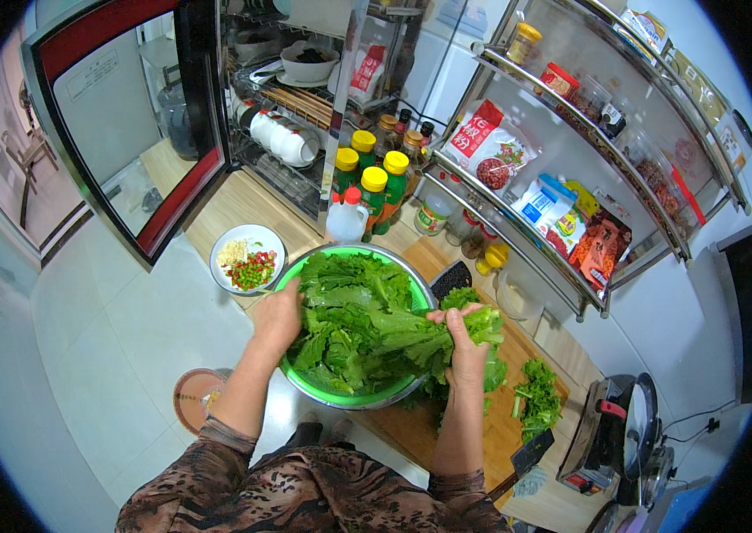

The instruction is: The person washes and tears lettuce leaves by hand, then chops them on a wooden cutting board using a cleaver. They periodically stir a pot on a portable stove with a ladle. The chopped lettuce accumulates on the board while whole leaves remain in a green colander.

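A bright green plastic basin or colander (424, 286) sits inside a metal bowl (349, 404). It is heaped with leafy greens (359, 313). My left hand (278, 318) is closed at the left rim; its fingertips are partly hidden among leaves. My right hand (468, 346) grips a bunch of greens by the pale stem ends (484, 325), over the right rim. The leaves of that bunch trail left into the heap. Beneath my right forearm lies a wooden cutting board (409, 433), with more greens (539, 400) at its right end.
A plate of chopped garlic and peppers (249, 261) stands left of the bowl. Behind are yellow-capped bottles (374, 190) and a white jug (347, 216). A cleaver (531, 453) lies lower right. A cabinet door (129, 126) hangs open; a spice rack (522, 193) lines the wall.
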The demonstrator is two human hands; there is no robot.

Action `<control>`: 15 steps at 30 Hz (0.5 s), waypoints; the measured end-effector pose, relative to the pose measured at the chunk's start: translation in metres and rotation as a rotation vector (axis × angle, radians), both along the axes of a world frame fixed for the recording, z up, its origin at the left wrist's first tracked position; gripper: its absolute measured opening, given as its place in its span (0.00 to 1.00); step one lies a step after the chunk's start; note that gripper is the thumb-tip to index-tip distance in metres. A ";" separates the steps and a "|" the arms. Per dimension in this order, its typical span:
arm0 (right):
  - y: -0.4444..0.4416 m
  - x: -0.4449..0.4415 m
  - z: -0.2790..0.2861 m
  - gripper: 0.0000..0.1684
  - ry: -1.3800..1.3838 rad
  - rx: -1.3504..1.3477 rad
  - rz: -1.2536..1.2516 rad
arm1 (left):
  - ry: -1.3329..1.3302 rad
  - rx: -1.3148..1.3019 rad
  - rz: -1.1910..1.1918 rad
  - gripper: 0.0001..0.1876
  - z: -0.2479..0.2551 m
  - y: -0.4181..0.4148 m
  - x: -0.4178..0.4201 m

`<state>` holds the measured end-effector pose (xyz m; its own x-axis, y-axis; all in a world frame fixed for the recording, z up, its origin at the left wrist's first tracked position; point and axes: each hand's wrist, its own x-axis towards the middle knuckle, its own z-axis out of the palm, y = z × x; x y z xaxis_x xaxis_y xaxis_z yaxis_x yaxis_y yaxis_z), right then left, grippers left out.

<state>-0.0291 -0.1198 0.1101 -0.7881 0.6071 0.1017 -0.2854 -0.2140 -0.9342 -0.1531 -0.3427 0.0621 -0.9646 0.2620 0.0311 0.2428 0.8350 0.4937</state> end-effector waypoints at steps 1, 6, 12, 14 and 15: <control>0.000 -0.001 -0.002 0.12 0.013 0.010 -0.018 | -0.019 -0.065 -0.009 0.15 -0.004 -0.008 -0.003; -0.012 -0.004 0.000 0.11 -0.074 0.071 -0.075 | -0.075 -0.196 -0.031 0.14 -0.031 -0.015 -0.022; -0.014 -0.005 0.000 0.11 -0.183 0.255 0.068 | 0.237 0.150 -0.118 0.08 -0.002 -0.006 -0.003; -0.020 -0.007 0.000 0.12 -0.203 0.387 0.118 | 0.396 0.287 -0.279 0.07 0.011 0.004 0.006; -0.023 -0.009 0.001 0.13 -0.200 0.421 0.129 | 0.435 0.281 -0.374 0.10 0.019 0.011 0.010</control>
